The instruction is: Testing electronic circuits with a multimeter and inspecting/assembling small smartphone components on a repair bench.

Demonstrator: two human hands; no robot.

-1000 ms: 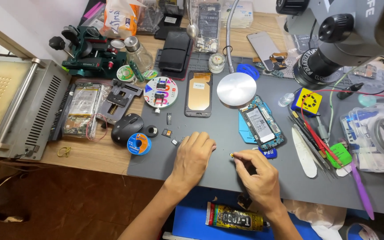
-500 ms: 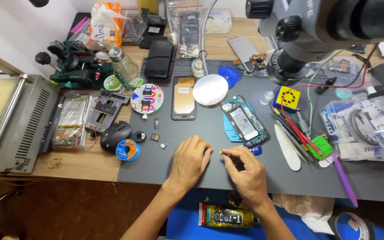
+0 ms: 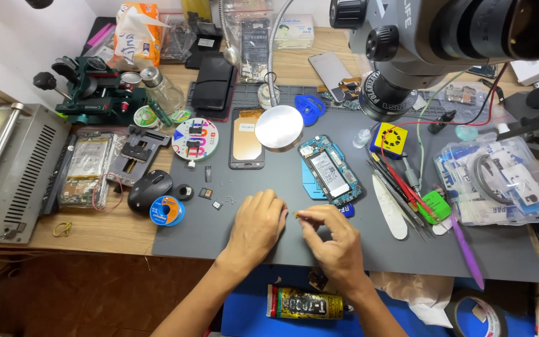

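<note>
- Part (image 3: 297, 214), tiny and yellowish, sat pinched between the right hand (image 3: 335, 240)'s fingertips, just above the grey mat (image 3: 407, 256), near the scene's middle.
- It looked light, thin and easily bent or lost; only an edge pinch seemed to suit it.
- Its long axis seemed to run left-right, the free end pointing left toward the left hand (image 3: 258, 226); it was too small to be sure.
- Left hand rested curled, knuckles up, on the mat, holding nothing visible.
- Farther off, to the right, lay an opened phone (image 3: 330, 170).

My bench is bright and evenly lit from above; my hands cast only soft shadows on the grey mat (image 3: 282, 243). The round metal disc (image 3: 279, 127) glares white (nearly blown out), and the microscope (image 3: 444, 37) looms blurred.
</note>
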